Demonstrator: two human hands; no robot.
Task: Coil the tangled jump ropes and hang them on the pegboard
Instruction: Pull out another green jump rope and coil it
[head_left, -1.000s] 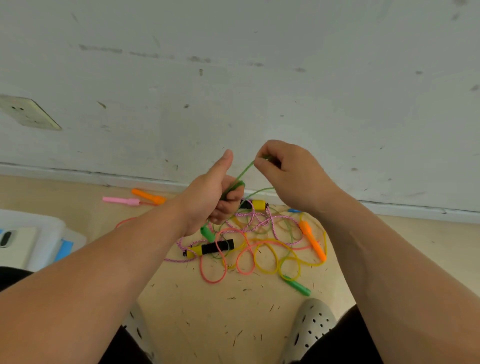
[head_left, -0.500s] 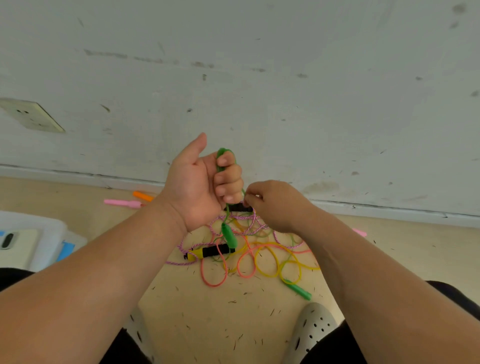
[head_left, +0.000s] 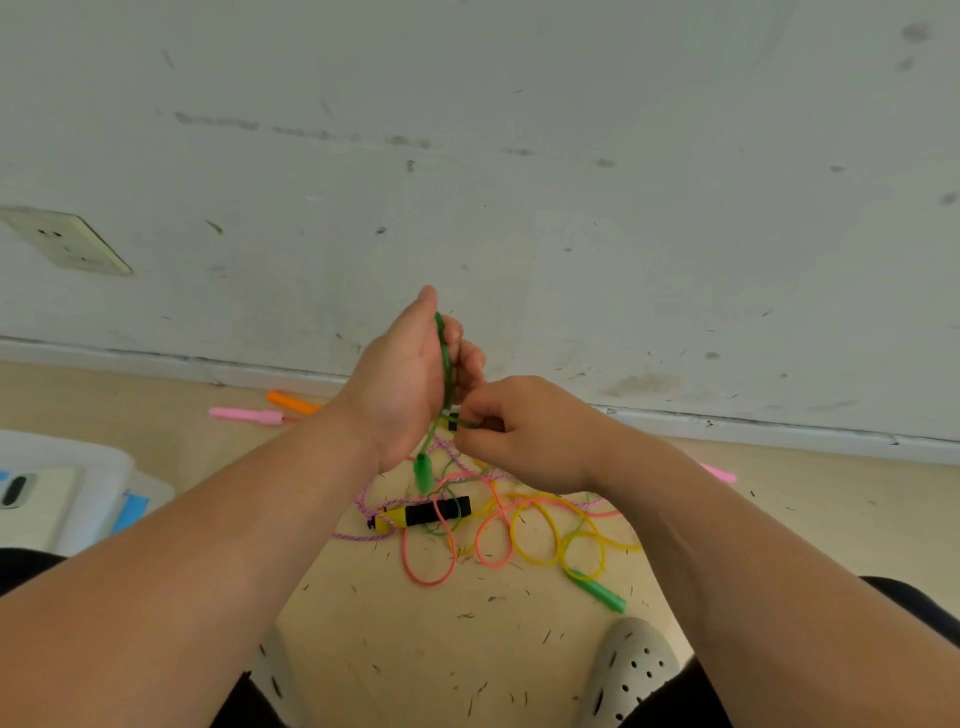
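My left hand (head_left: 410, 379) is raised above the floor, palm towards me, with loops of the green jump rope (head_left: 444, 364) wound over its fingers. One green handle (head_left: 424, 472) dangles below it. My right hand (head_left: 524, 431) pinches the same green cord just right of the left palm. Beneath both hands lies a tangle of ropes (head_left: 498, 530): pink, yellow, salmon and a pink-white braided one. A yellow-black handle (head_left: 423, 512) and the second green handle (head_left: 597, 592) rest in it. No pegboard is in view.
An orange handle (head_left: 291, 401) and a pink handle (head_left: 247, 415) lie by the baseboard at left; another pink handle (head_left: 719, 473) shows right of my forearm. A white bin (head_left: 78, 467) sits at far left. My grey shoe (head_left: 631, 670) is at the bottom. A wall socket (head_left: 65, 240) is upper left.
My right hand dropped from above the left hand to beside its palm, laying cord over the left fingers. The left hand rose and turned palm-in, then its fingers loosened.
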